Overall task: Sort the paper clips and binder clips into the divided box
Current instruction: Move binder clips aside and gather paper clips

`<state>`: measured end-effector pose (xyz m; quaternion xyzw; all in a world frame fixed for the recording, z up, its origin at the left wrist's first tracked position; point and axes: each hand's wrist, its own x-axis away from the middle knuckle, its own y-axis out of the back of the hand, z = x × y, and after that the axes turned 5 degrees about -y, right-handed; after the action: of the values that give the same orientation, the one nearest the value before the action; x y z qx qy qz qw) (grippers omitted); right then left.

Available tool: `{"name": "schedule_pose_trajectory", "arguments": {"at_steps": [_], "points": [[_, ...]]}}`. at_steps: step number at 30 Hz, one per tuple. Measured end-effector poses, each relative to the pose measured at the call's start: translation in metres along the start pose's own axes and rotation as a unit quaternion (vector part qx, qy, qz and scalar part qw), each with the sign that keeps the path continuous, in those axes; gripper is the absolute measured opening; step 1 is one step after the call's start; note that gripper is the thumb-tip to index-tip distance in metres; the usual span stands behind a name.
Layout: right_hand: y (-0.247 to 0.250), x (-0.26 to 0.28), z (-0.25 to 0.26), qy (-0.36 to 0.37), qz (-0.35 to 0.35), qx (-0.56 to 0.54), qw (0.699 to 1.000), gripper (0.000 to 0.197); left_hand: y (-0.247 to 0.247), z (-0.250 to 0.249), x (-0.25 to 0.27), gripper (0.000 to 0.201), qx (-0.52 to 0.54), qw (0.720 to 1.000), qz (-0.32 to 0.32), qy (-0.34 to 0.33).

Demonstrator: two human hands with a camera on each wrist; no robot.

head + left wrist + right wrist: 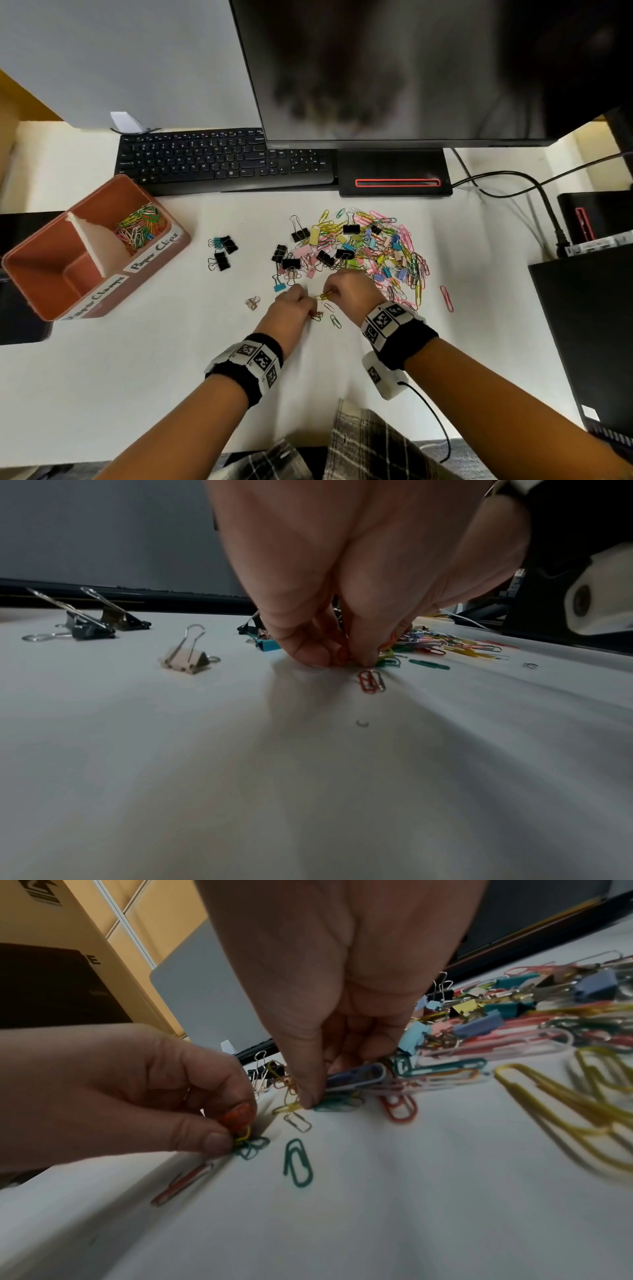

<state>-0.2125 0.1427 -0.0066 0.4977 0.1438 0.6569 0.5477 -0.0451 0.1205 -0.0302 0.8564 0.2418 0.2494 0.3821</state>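
A mixed pile of coloured paper clips and binder clips (363, 250) lies mid-desk. At its near edge my left hand (308, 303) pinches a small bunch of yellow and green paper clips (245, 1139) against the desk. My right hand (334, 291) is fingertips-down beside it, pinching paper clips (337, 1104) at the pile's edge. A green paper clip (298, 1162) and a red one (369, 681) lie loose close by. The orange divided box (113, 291) stands at the left, with paper clips (142, 226) in its far compartment.
Black binder clips (222, 251) and a beige one (252, 303) lie between box and hands. A pink paper clip (446, 298) lies right of the pile. Keyboard (222, 161), monitor base (394, 174), cables (534, 192) and black equipment (589, 325) border the desk.
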Motion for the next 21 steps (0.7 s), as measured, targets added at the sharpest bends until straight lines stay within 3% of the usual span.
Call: {"name": "schedule_pose_trajectory", "arguments": {"at_steps": [6, 9, 12, 17, 21], "points": [[0.001, 0.000, 0.013, -0.006, -0.005, 0.019, 1.000, 0.018, 0.008, 0.005, 0.003, 0.027, 0.004, 1.000, 0.017, 0.007], [0.010, -0.001, 0.031, 0.022, -0.023, 0.003, 0.999, 0.015, 0.033, 0.007, 0.012, 0.020, 0.084, 0.995, -0.044, 0.017], [0.025, -0.007, 0.071, 0.071, -0.045, -0.028, 0.996, 0.014, 0.082, 0.020, 0.029, 0.011, 0.123, 0.981, -0.145, 0.038], [0.040, -0.043, 0.171, 0.158, -0.072, -0.082, 0.981, 0.010, 0.178, 0.076, 0.051, 0.005, 0.114, 0.935, -0.292, 0.164], [0.033, -0.085, 0.250, 0.183, -0.076, -0.130, 0.971, 0.016, 0.226, 0.120, 0.055, 0.010, 0.069, 0.921, -0.268, 0.272]]}}
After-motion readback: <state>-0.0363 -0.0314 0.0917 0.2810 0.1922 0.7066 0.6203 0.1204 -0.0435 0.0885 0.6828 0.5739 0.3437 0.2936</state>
